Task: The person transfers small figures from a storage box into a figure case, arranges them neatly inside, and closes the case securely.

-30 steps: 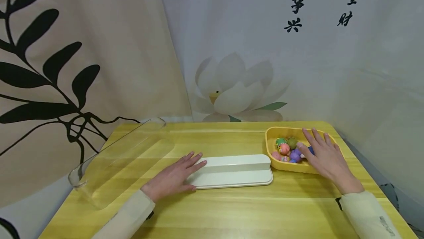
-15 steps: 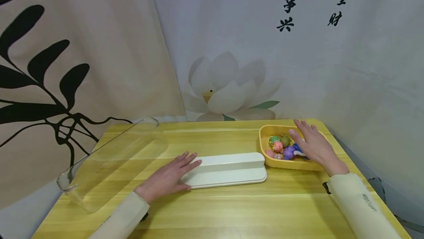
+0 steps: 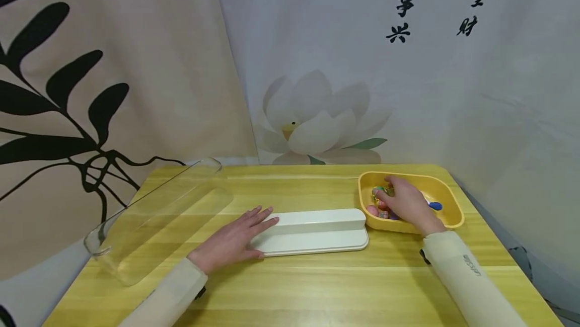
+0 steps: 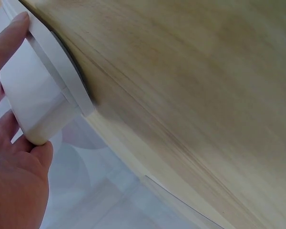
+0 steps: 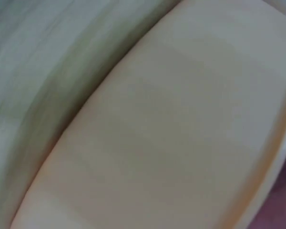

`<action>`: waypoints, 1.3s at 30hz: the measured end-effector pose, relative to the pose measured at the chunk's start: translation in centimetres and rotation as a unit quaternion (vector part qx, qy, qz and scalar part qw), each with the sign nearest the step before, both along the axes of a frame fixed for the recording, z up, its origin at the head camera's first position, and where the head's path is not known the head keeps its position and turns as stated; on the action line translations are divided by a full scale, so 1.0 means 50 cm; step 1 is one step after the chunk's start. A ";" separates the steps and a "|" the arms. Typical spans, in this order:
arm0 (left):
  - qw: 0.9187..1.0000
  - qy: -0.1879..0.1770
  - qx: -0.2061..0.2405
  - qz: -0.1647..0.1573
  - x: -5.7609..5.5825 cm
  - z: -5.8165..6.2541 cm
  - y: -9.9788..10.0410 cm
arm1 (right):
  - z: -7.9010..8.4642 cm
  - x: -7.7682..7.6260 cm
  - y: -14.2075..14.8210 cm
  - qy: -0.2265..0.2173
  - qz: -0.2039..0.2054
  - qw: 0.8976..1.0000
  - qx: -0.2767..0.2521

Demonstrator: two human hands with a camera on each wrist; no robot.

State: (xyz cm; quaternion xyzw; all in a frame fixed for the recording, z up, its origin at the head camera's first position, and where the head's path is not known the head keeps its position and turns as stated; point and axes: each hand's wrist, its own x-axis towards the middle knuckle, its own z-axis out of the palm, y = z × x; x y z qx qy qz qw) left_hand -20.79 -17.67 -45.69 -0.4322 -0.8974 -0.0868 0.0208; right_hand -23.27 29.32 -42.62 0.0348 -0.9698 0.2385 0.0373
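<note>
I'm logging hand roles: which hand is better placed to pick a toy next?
Probably the right hand: it reaches into the yellow tray among the toys, while the left hand rests on the white base.

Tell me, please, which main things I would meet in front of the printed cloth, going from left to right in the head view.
Transparent elongated shell → bare left hand → white elongated base with raised ridge → yellow rounded tray.

Black characters point(image 3: 399, 33) on the pale curtain point(image 3: 317, 25) beyond the right hand point(image 3: 406, 205), where we read 事 above 兴, 里 above 财, others cropped, small illegible lettering point(image 3: 472, 265) on its sleeve point(image 3: 462, 281)
</note>
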 end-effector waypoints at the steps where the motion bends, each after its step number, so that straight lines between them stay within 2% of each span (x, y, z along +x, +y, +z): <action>1: 1.000 0.000 0.000 0.000 0.000 0.000 0.000 | -0.001 -0.003 -0.003 0.003 -0.003 1.000 0.006; 5: 1.000 -0.003 -0.003 0.002 0.000 0.001 0.000 | -0.004 -0.013 -0.013 -0.003 -0.015 1.000 0.024; 10: 1.000 -0.006 -0.007 0.004 0.001 0.001 -0.001 | -0.007 -0.021 -0.024 -0.005 -0.004 0.999 0.048; 15: 1.000 0.004 -0.006 -0.007 -0.003 0.001 0.003 | -0.017 -0.024 -0.025 -0.003 -0.001 0.997 0.077; 19: 1.000 -0.003 -0.013 -0.005 -0.001 0.001 0.003 | -0.026 -0.027 -0.021 -0.008 0.008 0.997 0.079; 23: 1.000 -0.020 -0.010 0.004 0.003 0.003 -0.004 | -0.025 -0.027 -0.018 -0.021 0.001 0.998 0.066; 27: 1.000 -0.027 0.011 0.010 0.002 0.007 -0.013 | -0.009 -0.016 -0.014 -0.026 -0.026 0.999 0.037; 32: 0.998 -0.046 0.037 0.018 0.001 0.014 -0.028 | 0.021 0.003 -0.015 -0.004 -0.044 0.999 0.011; 35: 0.996 -0.068 0.050 0.025 0.001 0.014 -0.037 | 0.041 0.016 -0.022 0.011 -0.043 0.999 0.007; 39: 0.994 -0.091 0.057 0.034 0.004 0.009 -0.046 | 0.066 0.034 -0.044 0.049 -0.015 0.999 0.001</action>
